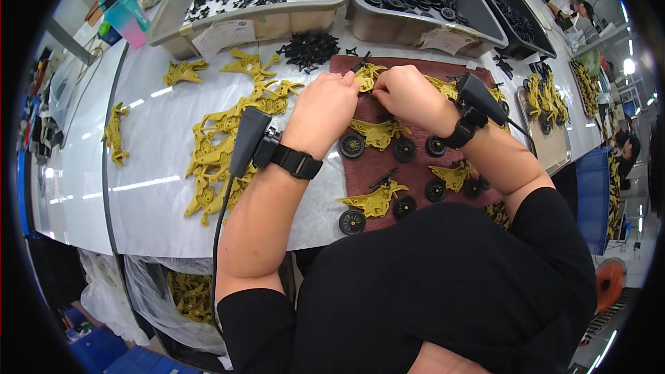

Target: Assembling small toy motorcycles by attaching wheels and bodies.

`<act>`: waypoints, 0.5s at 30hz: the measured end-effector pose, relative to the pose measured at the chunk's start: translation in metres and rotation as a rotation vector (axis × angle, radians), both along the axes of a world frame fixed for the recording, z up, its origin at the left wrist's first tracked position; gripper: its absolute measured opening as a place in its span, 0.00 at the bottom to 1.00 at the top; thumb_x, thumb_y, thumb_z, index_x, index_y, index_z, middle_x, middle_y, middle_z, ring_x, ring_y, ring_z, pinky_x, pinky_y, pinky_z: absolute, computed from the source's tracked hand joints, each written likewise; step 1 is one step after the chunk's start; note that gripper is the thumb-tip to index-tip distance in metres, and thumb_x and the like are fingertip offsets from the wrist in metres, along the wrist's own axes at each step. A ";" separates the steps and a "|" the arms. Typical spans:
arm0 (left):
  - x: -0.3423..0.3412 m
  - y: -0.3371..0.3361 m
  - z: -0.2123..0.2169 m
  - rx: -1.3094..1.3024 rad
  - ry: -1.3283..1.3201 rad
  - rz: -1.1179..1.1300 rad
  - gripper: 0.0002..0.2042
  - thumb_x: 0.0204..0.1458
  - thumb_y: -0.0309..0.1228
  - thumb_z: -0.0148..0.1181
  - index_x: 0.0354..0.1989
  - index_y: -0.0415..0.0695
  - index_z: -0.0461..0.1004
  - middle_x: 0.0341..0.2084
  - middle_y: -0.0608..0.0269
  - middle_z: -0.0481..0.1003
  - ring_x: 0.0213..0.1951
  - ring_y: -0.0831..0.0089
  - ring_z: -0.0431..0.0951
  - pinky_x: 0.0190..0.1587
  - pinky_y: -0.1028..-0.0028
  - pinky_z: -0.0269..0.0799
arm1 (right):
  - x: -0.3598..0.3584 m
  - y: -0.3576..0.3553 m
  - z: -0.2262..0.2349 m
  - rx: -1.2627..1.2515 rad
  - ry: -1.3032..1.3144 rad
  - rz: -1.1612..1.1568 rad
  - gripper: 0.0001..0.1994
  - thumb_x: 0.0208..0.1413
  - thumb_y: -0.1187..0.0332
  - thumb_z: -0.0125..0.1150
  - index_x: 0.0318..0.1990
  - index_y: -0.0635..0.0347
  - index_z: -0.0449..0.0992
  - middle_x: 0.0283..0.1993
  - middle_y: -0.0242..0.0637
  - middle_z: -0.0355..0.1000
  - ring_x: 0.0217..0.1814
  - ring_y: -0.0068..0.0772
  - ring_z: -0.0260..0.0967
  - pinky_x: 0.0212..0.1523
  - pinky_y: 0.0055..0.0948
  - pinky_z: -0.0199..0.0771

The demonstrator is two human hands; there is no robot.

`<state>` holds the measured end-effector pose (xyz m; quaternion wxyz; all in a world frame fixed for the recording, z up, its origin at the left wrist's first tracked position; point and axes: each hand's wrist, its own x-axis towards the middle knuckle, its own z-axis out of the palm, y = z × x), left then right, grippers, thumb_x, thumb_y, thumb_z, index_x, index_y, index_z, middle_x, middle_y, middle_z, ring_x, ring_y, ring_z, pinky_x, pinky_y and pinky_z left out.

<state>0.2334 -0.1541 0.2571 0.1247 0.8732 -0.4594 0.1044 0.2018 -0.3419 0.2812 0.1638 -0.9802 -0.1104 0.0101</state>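
A yellow plastic toy motorcycle body (368,77) lies between my hands at the far side of a dark red mat (352,172). My left hand (325,109) is closed at its left end, the fingertips partly hidden. From the other side, my right hand (413,98) pinches at its right end. A small black part (360,64) sits at the top of this body. Nearer on the mat is another yellow body (379,134) between a black wheel (352,144) and a second wheel (404,149). Closest to me, a similar body (377,201) has wheels and a black rod (383,178) beside it.
Yellow bodies (218,142) are piled left of the mat. Beyond it lie a heap of small black parts (309,50), a bin of black parts (256,24) and a bin of wheels (422,31). A bottle (125,17) stands far left; a tray (554,145) lies right.
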 end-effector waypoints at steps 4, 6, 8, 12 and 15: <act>-0.001 -0.003 -0.004 -0.046 -0.010 0.023 0.12 0.56 0.29 0.49 0.42 0.36 0.76 0.40 0.55 0.78 0.44 0.61 0.75 0.48 0.67 0.72 | 0.000 0.006 0.003 -0.022 -0.008 -0.004 0.08 0.47 0.72 0.56 0.26 0.68 0.78 0.25 0.54 0.72 0.30 0.52 0.73 0.35 0.41 0.74; -0.002 -0.003 -0.006 -0.074 -0.005 0.031 0.11 0.56 0.28 0.50 0.42 0.36 0.76 0.40 0.54 0.78 0.44 0.61 0.75 0.48 0.67 0.72 | 0.002 0.007 0.003 -0.045 0.018 -0.011 0.08 0.46 0.72 0.55 0.26 0.68 0.78 0.24 0.55 0.71 0.29 0.53 0.72 0.34 0.41 0.73; -0.003 -0.002 -0.010 -0.099 -0.003 0.042 0.11 0.55 0.28 0.50 0.41 0.36 0.76 0.39 0.54 0.78 0.44 0.61 0.76 0.48 0.67 0.72 | 0.005 0.009 0.003 -0.057 0.041 -0.032 0.08 0.44 0.73 0.54 0.23 0.68 0.77 0.23 0.56 0.70 0.28 0.54 0.72 0.34 0.42 0.73; -0.002 -0.005 -0.020 -0.192 -0.129 0.034 0.08 0.49 0.25 0.52 0.34 0.37 0.77 0.31 0.56 0.78 0.39 0.64 0.76 0.46 0.68 0.71 | 0.008 0.011 -0.002 -0.027 0.021 -0.039 0.07 0.42 0.73 0.54 0.21 0.68 0.76 0.23 0.55 0.70 0.27 0.55 0.72 0.34 0.43 0.73; -0.003 -0.007 -0.021 -0.170 -0.157 0.039 0.08 0.49 0.25 0.53 0.34 0.36 0.77 0.32 0.55 0.78 0.39 0.65 0.76 0.48 0.69 0.70 | 0.003 0.021 0.000 -0.091 -0.024 -0.035 0.08 0.42 0.73 0.54 0.20 0.69 0.75 0.22 0.56 0.70 0.26 0.55 0.72 0.33 0.43 0.73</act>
